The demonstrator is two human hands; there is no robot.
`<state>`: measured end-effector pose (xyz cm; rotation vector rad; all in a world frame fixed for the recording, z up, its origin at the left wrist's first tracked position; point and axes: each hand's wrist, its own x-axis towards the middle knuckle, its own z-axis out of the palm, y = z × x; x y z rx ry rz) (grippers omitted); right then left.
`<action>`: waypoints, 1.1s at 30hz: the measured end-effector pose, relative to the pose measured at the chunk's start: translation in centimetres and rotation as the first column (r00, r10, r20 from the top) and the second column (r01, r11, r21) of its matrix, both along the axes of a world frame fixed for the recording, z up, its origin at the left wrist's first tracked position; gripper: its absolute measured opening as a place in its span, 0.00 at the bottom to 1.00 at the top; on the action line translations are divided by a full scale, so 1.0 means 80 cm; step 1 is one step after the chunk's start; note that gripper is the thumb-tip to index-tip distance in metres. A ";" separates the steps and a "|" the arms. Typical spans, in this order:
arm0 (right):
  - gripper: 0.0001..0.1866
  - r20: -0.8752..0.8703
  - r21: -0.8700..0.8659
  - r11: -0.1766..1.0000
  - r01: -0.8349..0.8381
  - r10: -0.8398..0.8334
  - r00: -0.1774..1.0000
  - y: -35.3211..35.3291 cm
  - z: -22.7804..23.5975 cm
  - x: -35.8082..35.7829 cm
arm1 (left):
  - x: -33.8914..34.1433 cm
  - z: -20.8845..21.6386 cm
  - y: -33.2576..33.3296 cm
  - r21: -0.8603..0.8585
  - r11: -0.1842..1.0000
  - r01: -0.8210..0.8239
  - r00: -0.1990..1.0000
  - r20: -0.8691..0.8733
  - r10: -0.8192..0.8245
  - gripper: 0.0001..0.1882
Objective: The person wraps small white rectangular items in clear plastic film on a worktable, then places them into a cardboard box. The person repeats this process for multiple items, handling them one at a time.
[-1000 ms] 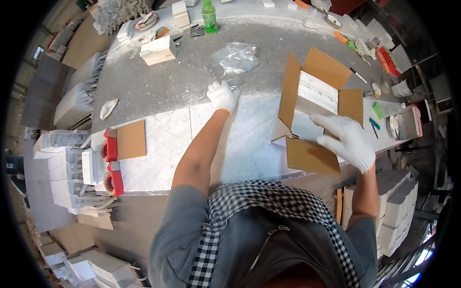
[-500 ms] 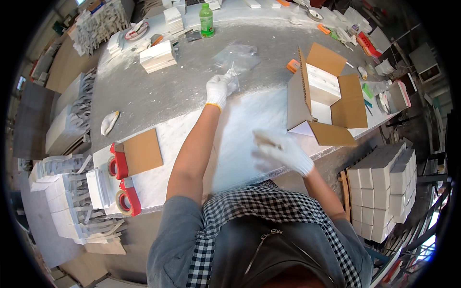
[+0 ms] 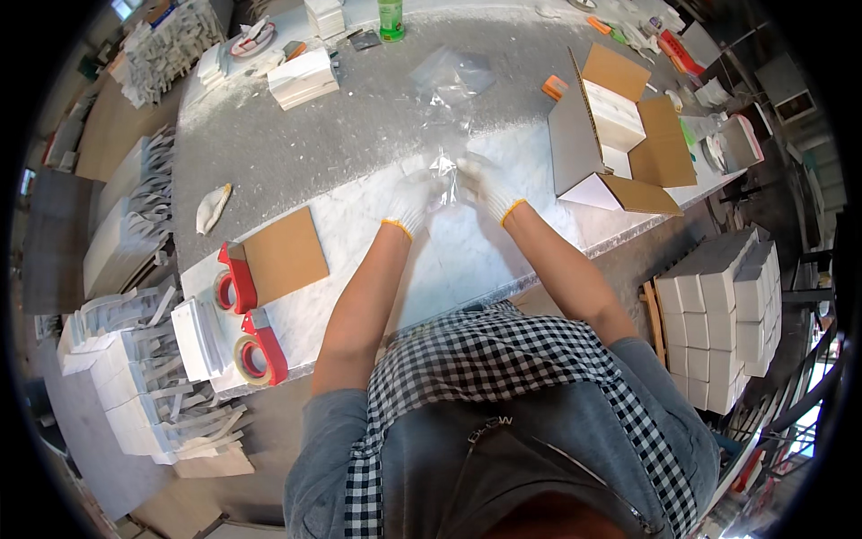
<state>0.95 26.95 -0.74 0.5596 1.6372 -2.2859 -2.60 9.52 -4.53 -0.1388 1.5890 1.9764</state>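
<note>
White knitted gloves with yellow cuffs cover both my hands. Between them, over the pale marble-look board (image 3: 359, 242), a clear plastic bag (image 3: 445, 167) is stretched out and catches the light. My left hand (image 3: 417, 196) pinches its left side, fingers closed. At the opposite side my right hand (image 3: 486, 186) grips the bag too, its fingertips slightly blurred. More clear plastic bags (image 3: 453, 76) lie on the grey tabletop just beyond. An open cardboard box (image 3: 575, 144) stands to the right, with white blocks (image 3: 615, 112) inside.
At left are two red tape dispensers (image 3: 237, 278), a cardboard sheet (image 3: 285, 256), white panels (image 3: 197, 337) and a crumpled glove (image 3: 212, 209). Farther off stand a white stack (image 3: 303, 79) and green bottle (image 3: 391, 20). White boxes (image 3: 714, 305) are piled off the table's right edge.
My right hand has come up and left to meet the left hand at the bag. The left hand has drawn the bag nearer, away from the other bags. The view has shifted slightly.
</note>
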 end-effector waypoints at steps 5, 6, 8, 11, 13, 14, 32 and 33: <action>0.25 0.079 0.023 0.995 0.098 -0.100 0.992 0.028 -0.027 0.009 | 0.022 0.018 0.000 0.035 0.997 -0.070 0.996 0.067 0.067 0.12; 0.24 0.100 0.013 0.995 0.101 -0.102 0.990 0.033 -0.030 0.009 | 0.024 0.021 0.000 0.029 0.992 -0.119 0.989 0.093 0.116 0.12; 0.21 0.098 -0.014 0.996 0.093 -0.091 0.991 0.045 -0.042 0.003 | 0.025 0.025 0.004 0.016 0.977 -0.213 0.967 0.146 0.209 0.11; 0.18 0.134 0.038 0.991 0.130 -0.134 0.982 0.052 -0.037 -0.001 | 0.020 0.016 0.002 0.006 0.937 -0.349 0.923 0.178 0.342 0.12; 0.16 0.124 0.090 0.975 0.201 -0.212 0.969 0.050 -0.023 0.003 | 0.025 0.030 -0.002 -0.035 0.930 -0.365 0.925 0.096 0.367 0.10; 0.16 0.093 0.108 0.963 0.248 -0.258 0.962 0.043 -0.016 0.006 | 0.026 0.035 -0.003 -0.053 0.926 -0.374 0.925 0.055 0.376 0.10; 0.31 -0.098 0.303 0.937 0.174 -0.151 0.984 0.044 -0.010 0.003 | 0.039 0.064 -0.009 -0.020 0.941 -0.337 0.940 -0.059 0.335 0.13; 0.32 -0.106 0.328 0.927 0.180 -0.153 0.983 0.042 -0.002 0.004 | 0.039 0.070 -0.007 -0.057 0.932 -0.358 0.932 -0.074 0.354 0.14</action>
